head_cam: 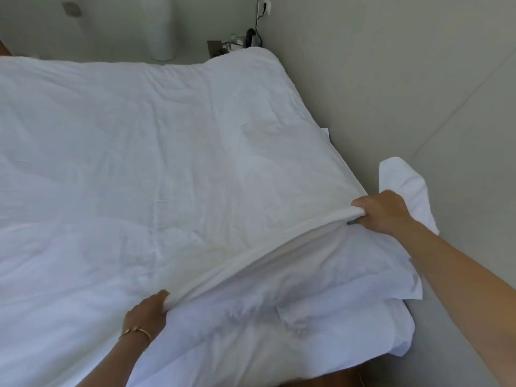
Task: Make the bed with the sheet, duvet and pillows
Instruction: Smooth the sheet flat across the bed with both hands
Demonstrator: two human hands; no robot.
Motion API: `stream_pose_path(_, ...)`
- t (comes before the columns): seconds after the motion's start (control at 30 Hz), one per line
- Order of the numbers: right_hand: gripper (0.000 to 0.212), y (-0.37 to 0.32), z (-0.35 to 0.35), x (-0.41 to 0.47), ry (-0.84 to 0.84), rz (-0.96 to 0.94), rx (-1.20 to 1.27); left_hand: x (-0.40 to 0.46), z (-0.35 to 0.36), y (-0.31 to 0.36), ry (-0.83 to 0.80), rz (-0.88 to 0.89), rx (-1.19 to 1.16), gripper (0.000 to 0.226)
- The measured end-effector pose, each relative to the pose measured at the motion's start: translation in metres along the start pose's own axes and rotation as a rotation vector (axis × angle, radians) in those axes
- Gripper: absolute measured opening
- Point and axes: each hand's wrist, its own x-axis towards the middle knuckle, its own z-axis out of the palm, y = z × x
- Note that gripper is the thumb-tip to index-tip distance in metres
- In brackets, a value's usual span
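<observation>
Head view — both hands (pixel 381 212) grip white, creased duvet (pixel 139 163) edge.

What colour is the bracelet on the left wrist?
Gold. The thin bracelet sits just behind the left hand, clearest in the head view.

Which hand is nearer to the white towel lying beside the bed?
Right. The right hand grips the duvet edge just beside the towel; the left hand grips it much farther away.
</observation>
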Motion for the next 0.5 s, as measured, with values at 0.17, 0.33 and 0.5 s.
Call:
stream_pose_path(0.17, 0.019, -0.041, 0.008, -0.016, 0.143, 0.174, -0.156, 0.052, -0.039, -0.084, 0.153, -0.001, -0.251, 0.013)
stream_pose_path(0.33, 0.018, -0.081, -0.021, -0.020, 0.008, 0.518, -0.374, 0.090, -0.142, -0.102, 0.177, 0.399, -0.285, 0.008)
stream_pose_path(0.5, 0.031, -0.090, -0.048, -0.006, 0.099, 0.627, -0.067, 0.117, -0.227, -0.106, 0.319, 0.760, 0.082, 0.070)
